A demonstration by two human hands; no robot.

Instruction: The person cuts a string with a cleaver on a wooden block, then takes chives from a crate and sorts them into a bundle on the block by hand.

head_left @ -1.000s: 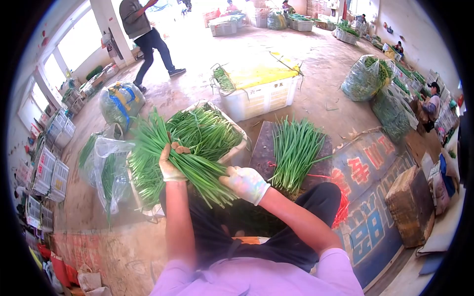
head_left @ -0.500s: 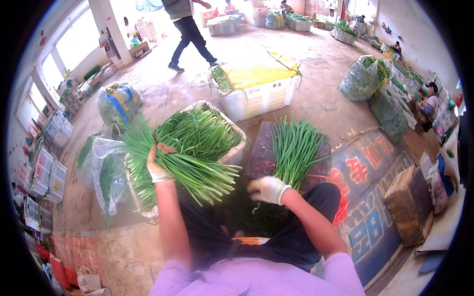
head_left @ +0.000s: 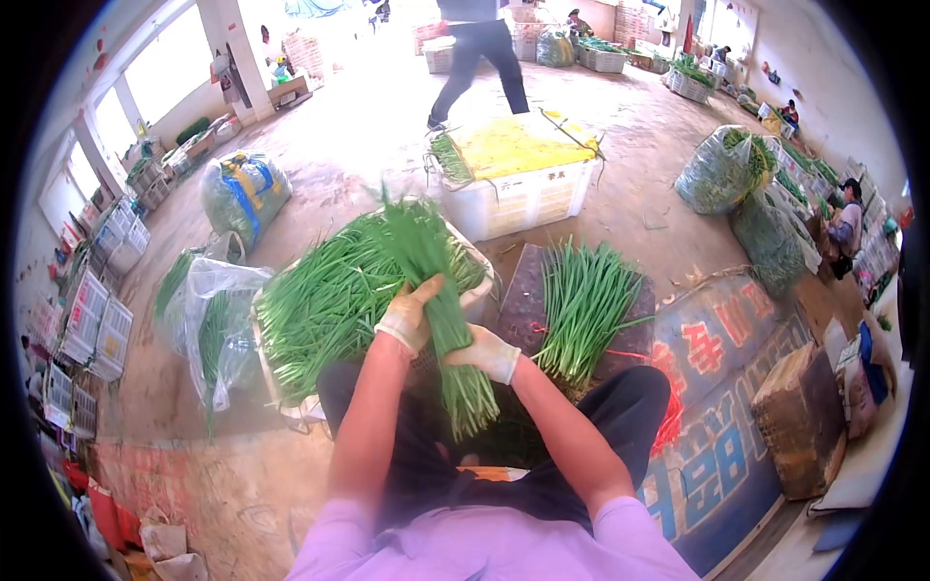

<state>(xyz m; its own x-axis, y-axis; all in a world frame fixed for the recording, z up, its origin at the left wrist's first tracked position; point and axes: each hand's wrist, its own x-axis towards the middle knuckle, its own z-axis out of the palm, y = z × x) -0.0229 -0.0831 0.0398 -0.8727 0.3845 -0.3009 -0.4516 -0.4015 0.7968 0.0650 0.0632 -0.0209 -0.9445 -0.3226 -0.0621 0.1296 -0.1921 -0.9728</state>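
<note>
Above the lap, mid-scene: green bunch (head_left: pixel 448 320) of long, thin leaves, held aslant; tips far and to the left, paler stalk ends near and to the right; the tips blurred.
Left hand (head_left: pixel 405 317): gloved, clasping the bunch from its left side, farther along it than the other hand; fingers bent across the leaves.
Right hand (head_left: pixel 486 352): gloved, grasping the same bunch from the right, nearer the stalk ends; fingertips hidden behind the stalks.
Forearms: bare, converging from the near edge; the left leans rightward, the right slants inward to the left.
Basket (head_left: pixel 477 297): just beyond and left of the lap, heaped with loose green leaves, partly masked by the left hand.
Dark board (head_left: pixel 518 290): right of the hands, bearing a second bunch (head_left: pixel 586 315) with tips pointing far.
Clear bag (head_left: pixel 237 281): left of the basket, near it.
White crate (head_left: pixel 518 198): far, beyond basket and board, topped by a yellow cover (head_left: pixel 523 147).
</note>
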